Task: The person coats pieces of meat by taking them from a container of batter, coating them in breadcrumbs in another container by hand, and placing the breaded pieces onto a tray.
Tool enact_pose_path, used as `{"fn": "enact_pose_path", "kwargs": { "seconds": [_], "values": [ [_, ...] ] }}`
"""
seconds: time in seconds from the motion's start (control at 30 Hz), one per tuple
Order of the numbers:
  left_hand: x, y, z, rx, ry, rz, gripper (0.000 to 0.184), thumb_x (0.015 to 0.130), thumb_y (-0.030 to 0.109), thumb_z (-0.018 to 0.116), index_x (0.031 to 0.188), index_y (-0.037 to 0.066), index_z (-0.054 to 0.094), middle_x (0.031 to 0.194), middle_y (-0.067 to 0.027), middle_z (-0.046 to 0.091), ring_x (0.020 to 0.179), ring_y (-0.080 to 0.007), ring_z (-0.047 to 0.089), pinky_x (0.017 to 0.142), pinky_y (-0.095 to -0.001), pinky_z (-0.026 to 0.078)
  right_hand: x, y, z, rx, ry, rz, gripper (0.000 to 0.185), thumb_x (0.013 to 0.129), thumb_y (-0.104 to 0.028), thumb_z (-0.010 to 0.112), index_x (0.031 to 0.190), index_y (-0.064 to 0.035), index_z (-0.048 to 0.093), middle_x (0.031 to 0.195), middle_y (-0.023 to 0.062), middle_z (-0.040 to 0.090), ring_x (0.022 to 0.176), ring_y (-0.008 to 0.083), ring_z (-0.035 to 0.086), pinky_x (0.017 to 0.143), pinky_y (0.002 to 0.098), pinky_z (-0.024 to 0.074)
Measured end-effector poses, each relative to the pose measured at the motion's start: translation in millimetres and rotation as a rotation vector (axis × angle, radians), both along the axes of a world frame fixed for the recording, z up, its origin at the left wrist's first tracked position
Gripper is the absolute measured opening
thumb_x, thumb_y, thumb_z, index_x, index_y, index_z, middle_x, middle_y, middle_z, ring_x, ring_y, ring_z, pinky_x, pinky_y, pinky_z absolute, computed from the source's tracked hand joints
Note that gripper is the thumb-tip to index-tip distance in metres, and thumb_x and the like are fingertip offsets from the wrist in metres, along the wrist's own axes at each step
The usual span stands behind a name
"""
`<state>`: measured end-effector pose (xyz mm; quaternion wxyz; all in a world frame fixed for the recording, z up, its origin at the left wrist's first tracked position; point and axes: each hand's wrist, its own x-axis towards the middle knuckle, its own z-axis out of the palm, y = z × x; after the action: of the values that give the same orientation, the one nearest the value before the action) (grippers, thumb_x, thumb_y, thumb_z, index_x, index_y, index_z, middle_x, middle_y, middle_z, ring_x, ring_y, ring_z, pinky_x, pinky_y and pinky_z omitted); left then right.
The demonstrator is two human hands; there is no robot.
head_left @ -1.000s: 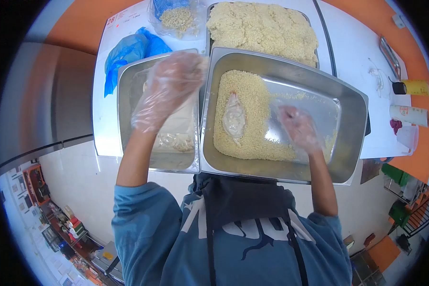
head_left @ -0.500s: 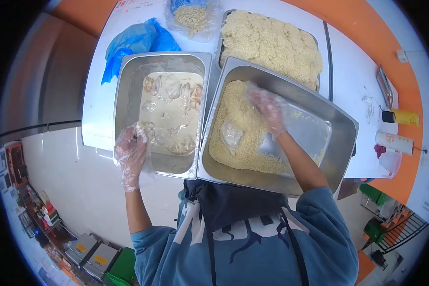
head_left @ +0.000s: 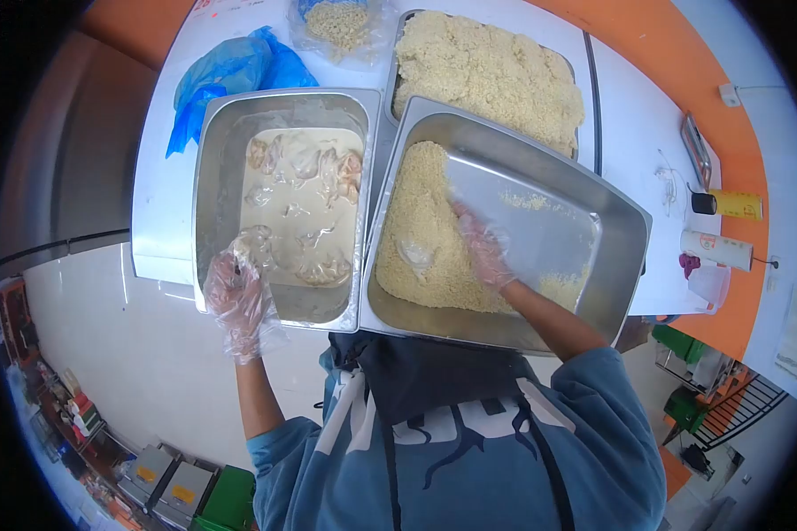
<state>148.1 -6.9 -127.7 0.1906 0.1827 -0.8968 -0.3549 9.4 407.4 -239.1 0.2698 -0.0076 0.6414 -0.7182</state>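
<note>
My left hand (head_left: 237, 296), in a clear plastic glove, is closed at the near left rim of a steel pan (head_left: 205, 177) of pale batter. Its fingers grip a batter-coated piece of meat (head_left: 255, 241), partly hidden by the glove. Several more coated pieces (head_left: 303, 163) lie in the batter. My right hand (head_left: 484, 248), also gloved, has its fingers stretched out against yellow crumbs (head_left: 425, 190) in a second steel pan (head_left: 624, 252). Left of that hand, one battered piece (head_left: 415, 257) rests in the crumbs, partly covered.
Behind the pans stands a tray heaped with crumb-coated pieces (head_left: 487, 75). A blue plastic bag (head_left: 226, 75) and a clear bag of crumbs (head_left: 336, 25) lie at the back left. A yellow can (head_left: 737, 205) and a white roll (head_left: 717, 250) are at the right.
My right hand has come nearer along the crumbs, and more crumbs now cover the battered piece. My left hand stays at the batter pan's rim. The whole view has shifted slightly.
</note>
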Motion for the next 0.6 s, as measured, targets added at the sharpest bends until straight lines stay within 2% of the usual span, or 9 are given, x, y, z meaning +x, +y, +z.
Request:
{"fn": "enact_pose_path", "kwargs": {
  "seconds": [0.03,0.1,0.2,0.27,0.33,0.37,0.43,0.5,0.6],
  "values": [
    [1.4,0.2,-0.1,-0.014,0.025,-0.023,0.029,0.076,-0.004,0.067,0.104,0.002,0.062,0.097,-0.0045,0.060,0.088,-0.0146,0.057,0.078,-0.0264,0.046,9.7,0.9,3.0,0.006,-0.010,0.034,0.056,0.103,-0.034,0.037,0.148,-0.0017,0.030,0.152,0.0138,0.033,0.142,0.0223,0.029,0.117,0.0343,0.0203],
    [-1.2,-1.0,2.4,-0.010,0.054,-0.043,0.029,0.076,-0.004,0.067,0.104,0.002,0.062,0.097,-0.0048,0.060,0.087,-0.0152,0.057,0.078,-0.0269,0.046,11.3,-26.3,71.4,0.223,0.113,0.107,0.054,0.101,-0.032,0.041,0.145,-0.0017,0.035,0.151,0.0149,0.036,0.140,0.0243,0.033,0.115,0.0353,0.0275],
    [-8.2,8.8,18.0,0.024,0.067,-0.045,0.026,0.076,-0.002,0.067,0.100,0.002,0.063,0.093,-0.0069,0.061,0.082,-0.0196,0.058,0.074,-0.0298,0.047,8.3,28.4,62.7,0.554,0.194,0.144,0.050,0.099,-0.027,0.042,0.141,-0.0014,0.040,0.143,0.0158,0.046,0.127,0.0267,0.050,0.103,0.0371,0.0430],
    [-17.3,17.2,32.3,-0.005,0.119,-0.053,0.019,0.074,0.002,0.066,0.093,0.003,0.064,0.084,-0.0105,0.061,0.072,-0.0269,0.060,0.065,-0.0346,0.048,25.0,65.1,33.0,0.916,0.210,0.367,0.042,0.098,-0.025,0.049,0.134,-0.0032,0.047,0.127,0.0120,0.056,0.110,0.0245,0.057,0.097,0.0372,0.0465],
    [-13.9,14.9,26.8,0.016,0.119,-0.053,0.020,0.075,0.001,0.065,0.094,0.002,0.063,0.085,-0.0108,0.061,0.071,-0.0272,0.059,0.065,-0.0343,0.048,45.4,71.3,18.0,1.077,0.238,0.499,0.035,0.096,-0.019,0.052,0.128,-0.0042,0.052,0.118,0.0098,0.061,0.100,0.0230,0.060,0.093,0.0366,0.0488],
    [-13.6,13.5,22.7,0.029,0.119,-0.061,0.020,0.075,0.001,0.065,0.094,0.002,0.063,0.085,-0.0110,0.061,0.071,-0.0273,0.059,0.064,-0.0342,0.048,57.8,68.0,8.4,1.058,0.259,0.511,0.034,0.094,-0.014,0.053,0.126,-0.0042,0.053,0.117,0.0095,0.061,0.099,0.0226,0.060,0.092,0.0359,0.0494],
    [-9.2,6.7,13.7,0.086,0.115,-0.071,0.020,0.075,0.000,0.064,0.095,0.002,0.063,0.085,-0.0112,0.060,0.071,-0.0280,0.059,0.064,-0.0343,0.047,67.1,57.2,7.3,0.760,0.003,0.393,0.033,0.092,-0.008,0.053,0.125,-0.0046,0.053,0.115,0.0090,0.061,0.097,0.0217,0.060,0.090,0.0348,0.0503],
    [-8.2,7.2,10.3,0.097,0.106,-0.069,0.020,0.075,0.000,0.064,0.095,0.002,0.062,0.084,-0.0115,0.060,0.071,-0.0287,0.059,0.064,-0.0347,0.047,54.0,48.6,8.1,0.169,-0.492,0.131,0.035,0.090,-0.005,0.050,0.125,-0.0053,0.053,0.112,0.0087,0.061,0.097,0.0210,0.061,0.088,0.0340,0.0508],
    [-12.0,11.1,19.8,0.016,0.087,-0.052,0.019,0.075,0.001,0.064,0.094,0.003,0.062,0.084,-0.0121,0.060,0.071,-0.0295,0.059,0.064,-0.0357,0.047,43.0,76.8,-5.6,0.303,-0.337,0.037,0.041,0.088,-0.006,0.058,0.128,-0.0053,0.049,0.106,0.0076,0.059,0.099,0.0216,0.061,0.089,0.0346,0.0519]
  ]
}}
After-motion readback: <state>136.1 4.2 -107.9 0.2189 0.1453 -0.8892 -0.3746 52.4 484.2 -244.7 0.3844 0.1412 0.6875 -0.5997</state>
